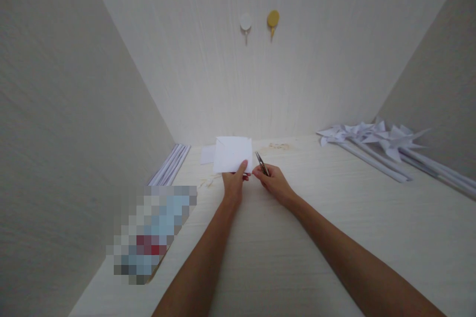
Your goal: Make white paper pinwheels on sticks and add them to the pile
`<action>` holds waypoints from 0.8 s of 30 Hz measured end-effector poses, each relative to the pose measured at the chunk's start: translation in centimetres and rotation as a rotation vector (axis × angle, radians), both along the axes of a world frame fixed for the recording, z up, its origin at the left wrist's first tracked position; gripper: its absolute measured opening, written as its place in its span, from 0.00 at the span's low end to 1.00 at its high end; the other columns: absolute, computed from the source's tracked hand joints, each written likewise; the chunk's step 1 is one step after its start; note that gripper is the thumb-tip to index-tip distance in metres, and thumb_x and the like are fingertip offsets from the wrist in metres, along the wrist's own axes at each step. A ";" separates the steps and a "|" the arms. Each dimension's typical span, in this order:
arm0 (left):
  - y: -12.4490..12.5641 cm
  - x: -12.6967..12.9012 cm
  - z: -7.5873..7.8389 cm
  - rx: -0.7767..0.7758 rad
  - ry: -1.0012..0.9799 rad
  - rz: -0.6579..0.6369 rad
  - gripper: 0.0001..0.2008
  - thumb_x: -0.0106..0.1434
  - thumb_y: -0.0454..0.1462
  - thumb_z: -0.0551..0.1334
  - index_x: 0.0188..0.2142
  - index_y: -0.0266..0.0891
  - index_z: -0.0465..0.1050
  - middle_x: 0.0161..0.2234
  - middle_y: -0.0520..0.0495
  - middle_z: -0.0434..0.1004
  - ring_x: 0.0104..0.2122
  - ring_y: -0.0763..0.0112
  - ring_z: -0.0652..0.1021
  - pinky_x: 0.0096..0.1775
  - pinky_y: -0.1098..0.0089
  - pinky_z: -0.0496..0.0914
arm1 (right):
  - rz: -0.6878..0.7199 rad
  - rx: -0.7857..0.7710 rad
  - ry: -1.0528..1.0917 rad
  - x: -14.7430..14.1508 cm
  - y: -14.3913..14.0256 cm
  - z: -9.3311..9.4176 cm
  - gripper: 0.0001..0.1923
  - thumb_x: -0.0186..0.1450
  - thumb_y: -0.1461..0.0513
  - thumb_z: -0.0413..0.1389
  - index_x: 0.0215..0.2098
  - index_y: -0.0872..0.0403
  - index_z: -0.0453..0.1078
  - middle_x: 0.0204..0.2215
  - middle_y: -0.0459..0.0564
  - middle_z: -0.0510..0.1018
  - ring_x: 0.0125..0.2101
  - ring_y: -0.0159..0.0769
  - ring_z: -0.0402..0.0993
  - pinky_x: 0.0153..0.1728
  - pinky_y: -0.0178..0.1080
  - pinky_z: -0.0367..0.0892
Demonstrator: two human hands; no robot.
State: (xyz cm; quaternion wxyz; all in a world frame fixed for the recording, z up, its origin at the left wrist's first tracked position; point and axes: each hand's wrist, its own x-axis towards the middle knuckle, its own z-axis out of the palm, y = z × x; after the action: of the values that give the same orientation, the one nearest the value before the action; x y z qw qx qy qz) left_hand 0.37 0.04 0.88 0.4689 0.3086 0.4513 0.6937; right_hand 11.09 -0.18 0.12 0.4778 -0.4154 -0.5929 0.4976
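Along the left wall a bundle of rolled white paper sticks (pixel 171 164) lies on the desk (pixel 297 237), and nearer the person sits a blurred-out patch whose contents cannot be made out. The left hand (pixel 234 184) is closed in a pinch on the lower edge of a folded white paper square (pixel 233 154), thumb on top, holding it raised just above the desk; a smaller paper scrap (pixel 207 154) lies just beside it to the left. The right hand (pixel 274 182) is wrapped around a pair of small scissors (pixel 262 163), blades pointing up and away, close to the paper's right edge — whether the blades are parted or touching the paper is too small to tell.

The pinch is shallow, so the sheet could swivel or slip if the blades push against it, and the left thumb sits near the blade tips — a slip there might nick it.

Further right, finished paper pinwheels (pixel 375 138) lie in a row, their sticks cut off by the frame edge. Two round wall hooks (pixel 259 21) hang above
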 end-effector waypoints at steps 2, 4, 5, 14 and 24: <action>-0.1 0.1 0.0 0.015 0.052 -0.018 0.16 0.40 0.40 0.66 0.27 0.33 0.68 0.18 0.52 0.69 0.15 0.80 0.67 0.17 0.78 0.58 | 0.014 -0.011 0.014 0.0 0.0 0.0 0.12 0.51 0.54 0.53 0.22 0.55 0.61 0.10 0.36 0.53 0.12 0.22 0.46 0.13 0.30 0.42; -0.1 0.1 0.0 0.023 0.100 -0.022 0.14 0.40 0.40 0.66 0.26 0.33 0.68 0.17 0.52 0.69 0.15 0.80 0.67 0.16 0.77 0.58 | 0.019 -0.020 0.024 0.0 0.1 0.0 0.12 0.50 0.54 0.54 0.22 0.55 0.61 0.10 0.35 0.54 0.12 0.22 0.46 0.13 0.30 0.42; -0.2 0.1 0.0 0.025 0.121 -0.022 0.13 0.41 0.40 0.65 0.25 0.33 0.68 0.16 0.53 0.68 0.14 0.80 0.66 0.16 0.77 0.57 | 0.021 -0.022 0.029 0.0 0.1 0.0 0.12 0.50 0.54 0.54 0.22 0.55 0.61 0.10 0.35 0.54 0.12 0.22 0.46 0.13 0.30 0.42; -0.3 0.2 0.1 0.019 0.220 -0.018 0.10 0.41 0.38 0.65 0.21 0.33 0.68 0.14 0.54 0.66 0.13 0.81 0.63 0.15 0.78 0.56 | 0.009 0.006 0.026 0.0 0.0 0.0 0.13 0.50 0.54 0.55 0.20 0.54 0.59 0.10 0.36 0.53 0.13 0.22 0.45 0.15 0.31 0.41; -0.5 0.2 0.2 0.029 0.230 -0.039 0.10 0.42 0.38 0.65 0.24 0.33 0.70 0.17 0.52 0.68 0.15 0.79 0.66 0.16 0.77 0.58 | 0.003 -0.008 0.048 0.1 0.2 -0.3 0.16 0.51 0.53 0.55 0.18 0.53 0.55 0.10 0.36 0.52 0.13 0.22 0.45 0.14 0.31 0.42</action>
State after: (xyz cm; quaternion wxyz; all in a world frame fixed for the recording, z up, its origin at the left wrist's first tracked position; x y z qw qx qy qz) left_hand 0.56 -0.45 1.10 0.4228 0.4018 0.4858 0.6509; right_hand 11.16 0.00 -0.15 0.4896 -0.4044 -0.5796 0.5107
